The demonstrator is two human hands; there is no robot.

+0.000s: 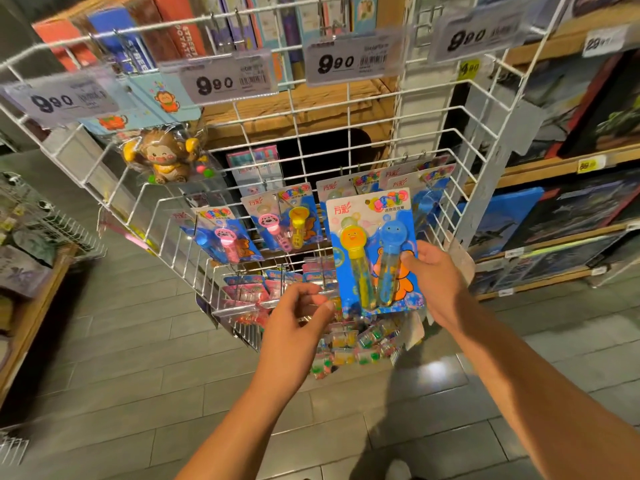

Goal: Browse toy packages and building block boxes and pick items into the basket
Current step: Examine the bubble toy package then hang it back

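Observation:
My right hand (pixel 433 278) grips the right edge of a blue bubble-wand toy package (pixel 372 251) holding a yellow and a blue wand, with its thumb across the front. It is held in front of a white wire display rack (pixel 311 109). My left hand (pixel 298 323) hovers just left of the package's lower edge, fingers loosely curled, holding nothing. More bubble-wand packages (pixel 287 220) hang on hooks behind. A bagged monkey toy (pixel 166 157) hangs at the upper left. No basket is in view.
Price tags reading 9.90 (pixel 343 60) hang along the rack's top. Small colourful packs (pixel 353 348) hang on the rack's lower rows. Wooden shelves with boxed sets (pixel 571 209) stand at the right, another shelf (pixel 31 271) at the left. Grey tiled floor (pixel 138 375) lies below.

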